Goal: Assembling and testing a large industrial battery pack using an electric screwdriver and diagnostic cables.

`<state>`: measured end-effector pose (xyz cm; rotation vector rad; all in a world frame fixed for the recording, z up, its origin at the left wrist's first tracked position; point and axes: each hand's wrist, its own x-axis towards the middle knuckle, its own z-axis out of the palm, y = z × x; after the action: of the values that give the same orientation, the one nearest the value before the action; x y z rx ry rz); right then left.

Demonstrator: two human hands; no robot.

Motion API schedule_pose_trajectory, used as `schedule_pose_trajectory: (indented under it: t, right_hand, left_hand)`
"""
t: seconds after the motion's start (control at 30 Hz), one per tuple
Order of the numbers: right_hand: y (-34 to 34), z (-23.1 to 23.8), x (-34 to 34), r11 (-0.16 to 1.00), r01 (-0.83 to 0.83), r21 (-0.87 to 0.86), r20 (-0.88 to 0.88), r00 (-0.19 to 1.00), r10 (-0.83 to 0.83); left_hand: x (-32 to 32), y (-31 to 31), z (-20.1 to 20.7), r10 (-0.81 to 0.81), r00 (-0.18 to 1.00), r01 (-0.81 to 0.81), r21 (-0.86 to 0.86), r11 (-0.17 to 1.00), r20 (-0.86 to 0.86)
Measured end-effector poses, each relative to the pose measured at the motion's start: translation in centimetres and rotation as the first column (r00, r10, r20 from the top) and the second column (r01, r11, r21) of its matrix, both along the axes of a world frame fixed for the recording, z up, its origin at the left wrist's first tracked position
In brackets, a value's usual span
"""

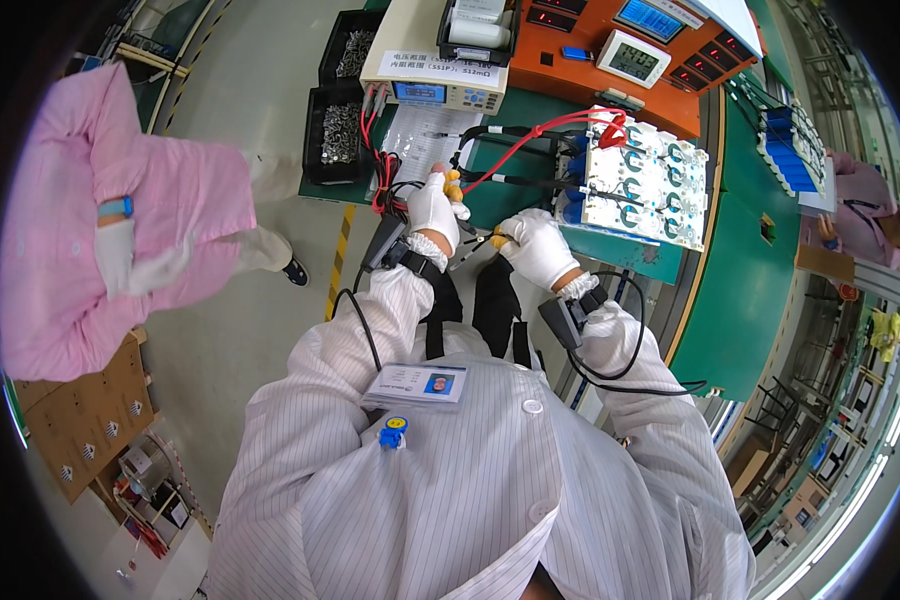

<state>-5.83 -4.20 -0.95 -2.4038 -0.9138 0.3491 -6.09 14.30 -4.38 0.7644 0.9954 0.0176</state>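
Note:
Both my hands wear white gloves with yellowish fingertips. My left hand (434, 211) is raised at the table's front edge beside black and red leads, its fingers closed; what they hold, if anything, is hidden. My right hand (537, 249) pinches a thin dark probe-like lead (476, 247), which points toward the left hand. To the right, a battery pack (658, 187) with a white top and blue cells sits on the green table. A red clip (611, 134) on a red cable rests on its upper left part, and black cables (536, 183) reach its left side.
A bench meter (437, 95) stands behind my left hand, next to black bins (334, 137) of small metal parts. Beyond the pack is an orange test unit (570, 70) with displays. A person in pink (160, 190) stands at left; another person (860, 205) is at far right.

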Motion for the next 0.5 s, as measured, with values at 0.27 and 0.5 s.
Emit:
schedule_pose_trajectory:
  t: [0.27, 0.5]
  right_hand:
    - [-0.03, 0.13, 0.01, 0.999, 0.019, -0.034, -0.041, 0.999, -0.02]
    - [0.11, -0.45, 0.12, 1.0, -0.002, -0.013, 0.026, 1.0, 0.002]
  left_hand:
    - [0.1, 0.07, -0.27, 0.054, 0.998, -0.054, 0.003, 0.999, 0.022]
    - [0.78, 0.72, -0.78, 0.096, 0.995, -0.092, -0.106, 0.99, 0.04]
